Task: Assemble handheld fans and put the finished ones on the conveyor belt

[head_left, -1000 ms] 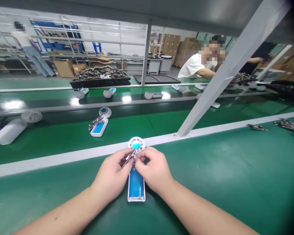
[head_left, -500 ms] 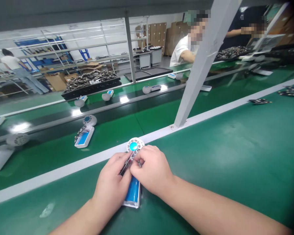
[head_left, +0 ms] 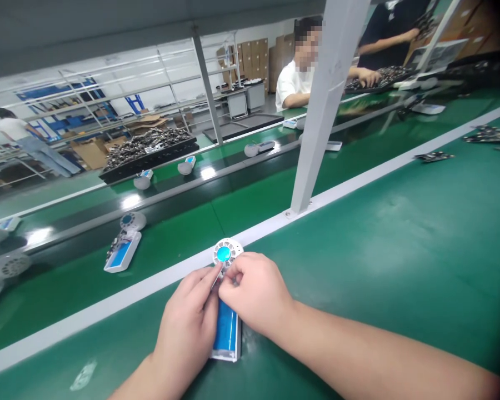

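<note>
An opened white handheld fan (head_left: 226, 328) lies on the green bench in front of me. Its round slotted head has a shiny turquoise centre, and a blue battery fills the handle. My left hand (head_left: 187, 316) is closed at the fan's left side, with a thin edge, perhaps of a circuit board, between thumb and fingers. From the right, my right hand (head_left: 260, 291) pinches at the neck just below the head. Its fingertips cover whatever small part they grip there.
Beyond the white rail (head_left: 150, 286) runs a green conveyor (head_left: 183, 241) with another open fan (head_left: 123, 253) and several more units. A slanted metal post (head_left: 314, 133) rises from the rail. Circuit boards (head_left: 435, 157) lie at right. Co-workers are opposite, one hand (head_left: 366, 76) over a parts tray.
The view has shifted slightly. The open fan on the conveyor has moved left and nearer. Both my hands stay at the fan's neck; the thin edge in my left hand shows less.
</note>
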The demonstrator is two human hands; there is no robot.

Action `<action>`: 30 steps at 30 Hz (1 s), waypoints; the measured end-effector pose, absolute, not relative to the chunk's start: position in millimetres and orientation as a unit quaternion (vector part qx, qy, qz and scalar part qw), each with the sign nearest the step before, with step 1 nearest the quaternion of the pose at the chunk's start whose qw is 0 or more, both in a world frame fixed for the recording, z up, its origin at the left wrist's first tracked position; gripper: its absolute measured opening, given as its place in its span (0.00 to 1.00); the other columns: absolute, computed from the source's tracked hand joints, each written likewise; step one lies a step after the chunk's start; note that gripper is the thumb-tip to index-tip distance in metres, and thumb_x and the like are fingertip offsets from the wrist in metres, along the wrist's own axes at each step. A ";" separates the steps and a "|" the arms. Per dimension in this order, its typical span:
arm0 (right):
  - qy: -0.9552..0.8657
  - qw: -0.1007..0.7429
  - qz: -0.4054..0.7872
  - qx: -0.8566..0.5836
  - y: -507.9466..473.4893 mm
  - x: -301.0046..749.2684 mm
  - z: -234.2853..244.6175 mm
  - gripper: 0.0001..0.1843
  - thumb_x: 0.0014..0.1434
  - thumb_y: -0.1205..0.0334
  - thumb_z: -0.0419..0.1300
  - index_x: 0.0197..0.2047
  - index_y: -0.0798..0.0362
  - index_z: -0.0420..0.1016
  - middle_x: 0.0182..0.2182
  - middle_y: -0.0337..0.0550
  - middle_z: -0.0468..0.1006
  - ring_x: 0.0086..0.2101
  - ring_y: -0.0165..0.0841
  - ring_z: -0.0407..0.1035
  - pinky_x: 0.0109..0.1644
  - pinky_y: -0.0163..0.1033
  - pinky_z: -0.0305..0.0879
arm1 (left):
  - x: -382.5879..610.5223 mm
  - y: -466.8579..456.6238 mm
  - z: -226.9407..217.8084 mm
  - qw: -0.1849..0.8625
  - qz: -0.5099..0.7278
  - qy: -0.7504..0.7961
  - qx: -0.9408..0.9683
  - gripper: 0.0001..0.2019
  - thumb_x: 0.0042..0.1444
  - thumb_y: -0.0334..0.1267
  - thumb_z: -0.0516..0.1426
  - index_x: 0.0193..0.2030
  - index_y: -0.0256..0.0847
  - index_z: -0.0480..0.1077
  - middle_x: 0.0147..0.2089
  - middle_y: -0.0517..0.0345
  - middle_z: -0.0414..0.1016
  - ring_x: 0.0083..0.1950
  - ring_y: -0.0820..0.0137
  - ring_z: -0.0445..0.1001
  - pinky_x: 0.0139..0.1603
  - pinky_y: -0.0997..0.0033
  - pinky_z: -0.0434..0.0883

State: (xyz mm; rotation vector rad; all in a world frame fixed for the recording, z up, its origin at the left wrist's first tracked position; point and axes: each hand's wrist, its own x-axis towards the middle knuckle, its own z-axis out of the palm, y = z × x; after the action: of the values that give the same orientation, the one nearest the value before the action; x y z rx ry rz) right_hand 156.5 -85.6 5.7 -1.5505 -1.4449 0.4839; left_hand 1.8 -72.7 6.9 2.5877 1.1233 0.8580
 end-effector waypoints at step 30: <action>-0.759 0.422 0.013 -0.496 -81.5 164.4 -5.9 0.13 0.60 0.67 0.53 0.23 0.54 0.67 0.24 0.41 0.72 0.30 0.34 0.65 0.42 0.42 0.58 | -1.0 -65.6 20.4 0.169 0.296 0.347 0.874 0.20 0.63 0.32 0.49 0.59 0.51 0.69 0.42 0.56 0.76 0.42 0.72 0.76 0.42 0.77 0.75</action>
State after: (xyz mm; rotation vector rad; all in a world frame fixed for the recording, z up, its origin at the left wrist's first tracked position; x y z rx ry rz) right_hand 164.4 -81.5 -5.9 -1.2411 -1.8999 0.0317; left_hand -1.0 -65.6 20.4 2.4847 0.9861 0.8409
